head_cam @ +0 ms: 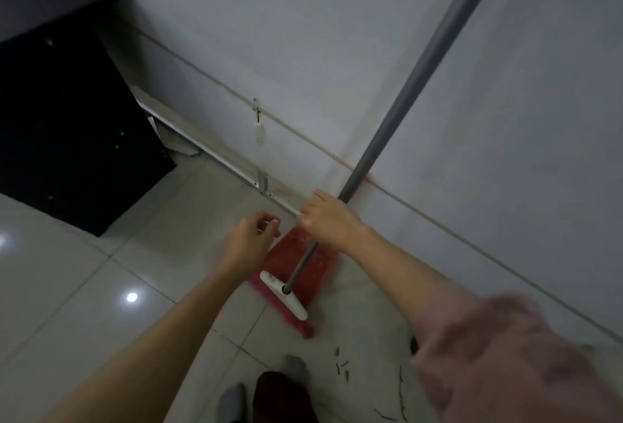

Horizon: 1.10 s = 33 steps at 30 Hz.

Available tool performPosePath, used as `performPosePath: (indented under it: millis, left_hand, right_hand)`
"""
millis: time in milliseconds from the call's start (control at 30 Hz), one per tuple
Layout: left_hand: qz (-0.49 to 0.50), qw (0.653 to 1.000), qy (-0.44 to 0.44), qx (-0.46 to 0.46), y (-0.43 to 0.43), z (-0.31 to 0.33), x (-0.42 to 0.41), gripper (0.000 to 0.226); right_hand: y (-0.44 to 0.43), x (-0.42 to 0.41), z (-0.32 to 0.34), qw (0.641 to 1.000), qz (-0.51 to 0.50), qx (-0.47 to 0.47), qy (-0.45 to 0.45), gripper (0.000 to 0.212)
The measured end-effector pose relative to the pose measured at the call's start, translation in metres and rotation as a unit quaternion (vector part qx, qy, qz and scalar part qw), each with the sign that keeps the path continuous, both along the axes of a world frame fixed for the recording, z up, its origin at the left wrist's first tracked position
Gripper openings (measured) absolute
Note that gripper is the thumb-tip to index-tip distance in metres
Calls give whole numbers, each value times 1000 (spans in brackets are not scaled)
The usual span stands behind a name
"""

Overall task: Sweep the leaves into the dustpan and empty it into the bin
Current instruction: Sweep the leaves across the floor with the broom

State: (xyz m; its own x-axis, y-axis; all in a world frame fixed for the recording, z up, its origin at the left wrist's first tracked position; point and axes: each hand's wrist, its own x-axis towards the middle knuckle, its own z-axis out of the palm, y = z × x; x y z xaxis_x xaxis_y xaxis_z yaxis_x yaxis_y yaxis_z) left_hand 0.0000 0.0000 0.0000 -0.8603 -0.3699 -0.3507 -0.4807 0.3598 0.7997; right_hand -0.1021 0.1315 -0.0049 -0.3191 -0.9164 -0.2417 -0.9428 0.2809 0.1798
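Note:
My right hand [325, 218] is closed around the thin metal handle of a broom [301, 265] that stands by the wall. A thicker grey pole [421, 65] rises from that hand in line with the handle. The broom's white head [286, 296] with pinkish bristles rests on the floor in front of a red dustpan [315, 262] that leans at the wall's foot. My left hand [251, 242] hovers just left of the dustpan with fingers half curled and nothing visibly in it. Small leaves and twigs [342, 367] lie scattered on the tiles near my foot.
A black cabinet [64, 125] stands at the left against the grey wall [303, 34]. A thin cord with a white hook [259, 132] runs along the wall. My slippered foot [283, 395] is at the bottom. Glossy light tiles [84, 287] spread to the left.

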Motion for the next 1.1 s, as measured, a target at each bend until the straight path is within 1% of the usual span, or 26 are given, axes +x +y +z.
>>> performPosePath:
  millis: [33,67,100,167,233,300,367,433,567,700,767,900,1000,1100]
  left_hand:
    - [6,1000,-2,6,-2,-7,-5,18]
    - [16,1000,-2,7,-3,-12,-12,18]
    - [21,1000,-3,11,-4,-16,-16,19]
    - [29,999,-7,20,-3,-22,-22,19]
    - [37,999,-6,28,-2,-26,-24,20]
    - [38,999,-12,32,-1,-30,-25,20]
    - [38,998,-18,38,-1,-34,-25,20]
    - [39,998,-24,43,1,-37,-24,19]
    - [17,998,-35,48,8,-41,-22,17]
    - [-30,998,-40,23,22,-37,-19,19]
    - [-57,998,-27,18,33,-30,-17,18]
    - [-123,992,-1,16,58,-17,-2,17]
    - [-172,985,8,19,79,-14,14,18]
    - [-257,966,33,6,110,-12,30,20]
  right_hand:
    - [-8,-10,-3,999,14,31,39,21]
    - [-17,-18,-4,994,-6,103,34,18]
    - [-23,-23,-3,984,-20,171,40,22]
    - [-30,-35,-2,960,-41,268,69,27]
    - [-31,-44,-3,934,-75,344,66,24]
    - [-30,-49,-2,917,-100,384,37,29]
    - [-30,-54,0,921,-121,371,-7,45]
    - [-27,-53,1,931,-125,341,-34,52]
    - [-9,-35,13,939,-128,317,-36,47]
    - [13,-13,30,942,-158,294,-27,43]
    - [25,-4,45,940,-203,271,-35,39]
    - [59,25,74,925,-294,235,-57,26]
    - [94,56,81,911,-354,195,-77,32]
    - [132,93,87,896,-416,119,-97,33]
